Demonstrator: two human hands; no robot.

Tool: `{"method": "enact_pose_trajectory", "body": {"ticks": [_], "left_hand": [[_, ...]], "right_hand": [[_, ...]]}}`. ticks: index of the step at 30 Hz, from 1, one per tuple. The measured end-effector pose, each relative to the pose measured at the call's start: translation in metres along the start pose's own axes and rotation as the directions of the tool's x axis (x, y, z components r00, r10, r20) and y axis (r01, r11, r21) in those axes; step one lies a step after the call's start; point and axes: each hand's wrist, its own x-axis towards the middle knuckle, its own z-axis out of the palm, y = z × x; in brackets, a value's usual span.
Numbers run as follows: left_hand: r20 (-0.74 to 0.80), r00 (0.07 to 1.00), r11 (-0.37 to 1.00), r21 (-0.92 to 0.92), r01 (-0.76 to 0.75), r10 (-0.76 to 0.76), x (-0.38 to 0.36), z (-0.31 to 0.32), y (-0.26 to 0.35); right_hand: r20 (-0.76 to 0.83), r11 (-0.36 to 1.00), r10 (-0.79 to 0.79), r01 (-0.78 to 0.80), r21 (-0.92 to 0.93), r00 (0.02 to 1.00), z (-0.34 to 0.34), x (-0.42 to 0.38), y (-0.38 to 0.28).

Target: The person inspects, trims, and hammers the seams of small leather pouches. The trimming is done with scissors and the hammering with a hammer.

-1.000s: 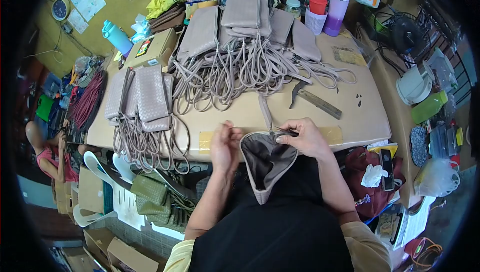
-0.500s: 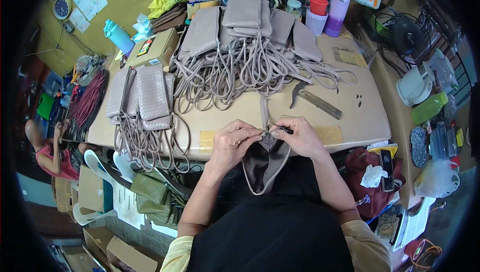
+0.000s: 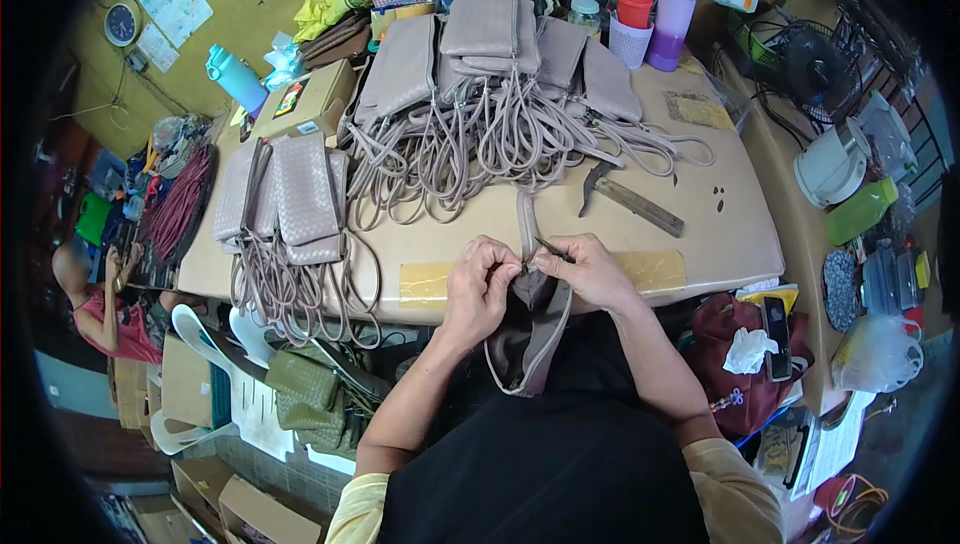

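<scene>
A small taupe zip pouch (image 3: 545, 352) hangs open at the table's front edge, its dark lining showing. My left hand (image 3: 481, 289) is closed, pinching the pouch's top corner between thumb and fingers. Right beside it my right hand (image 3: 592, 272) is closed on the same corner. A thin dark point sticks out above the right fingers; what it belongs to is hidden in the hand. From the pinched corner a taupe strap (image 3: 527, 222) runs away over the table. A hammer (image 3: 635, 202) with a worn wooden handle lies beyond my right hand.
Stacked taupe pouches (image 3: 400, 69) with looped straps cover the table's back, and woven ones (image 3: 308, 189) lie at left. Yellowish tape (image 3: 650, 269) marks the tan tabletop (image 3: 730, 204). Green woven pieces (image 3: 305, 394) rest on a white chair (image 3: 250, 409). A person (image 3: 110, 314) sits far left.
Both hands have shifted slightly, and the left fingers have curled in more at the corner. The pouch's opening has turned and narrowed, showing more of its taupe side.
</scene>
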Motion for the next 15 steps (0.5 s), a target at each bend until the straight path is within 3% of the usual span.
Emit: {"method": "enact_pose_trajectory", "body": {"ticks": [2, 4, 5, 7, 9, 11, 15], "left_hand": [[0.005, 1.0, 1.0, -0.008, 0.01, -0.01, 0.0, 0.001, -0.002], [0.002, 1.0, 1.0, -0.013, 0.025, -0.025, 0.0, 0.001, -0.006], [-0.006, 1.0, 1.0, 0.023, 0.011, -0.01, 0.001, 0.001, -0.009], [-0.015, 1.0, 0.998, 0.061, -0.005, 0.006, 0.001, 0.0, -0.01], [-0.028, 0.999, 0.997, 0.077, 0.02, -0.018, 0.001, 0.001, -0.005], [-0.028, 1.0, 0.996, 0.094, -0.005, 0.007, 0.002, 0.002, -0.002], [-0.047, 0.996, 0.989, 0.125, -0.075, 0.082, 0.001, 0.003, -0.005]], "right_hand": [[-0.015, 0.999, 0.004, -0.003, 0.04, 1.0, 0.003, 0.0, 0.001], [-0.158, 0.928, -0.197, 0.132, -0.35, 0.968, 0.008, -0.003, -0.002], [-0.154, 0.928, -0.195, 0.132, -0.347, 0.969, 0.011, -0.007, -0.006], [-0.222, 0.785, -0.288, 0.097, -0.612, 0.932, 0.016, -0.021, -0.036], [-0.163, 0.754, -0.239, 0.077, -0.652, 0.957, 0.015, -0.028, -0.046], [-0.061, 0.474, -0.358, 0.125, -0.872, 0.932, 0.016, -0.032, -0.05], [-0.033, 0.487, -0.387, 0.173, -0.856, 0.922, 0.018, -0.033, -0.053]]}}
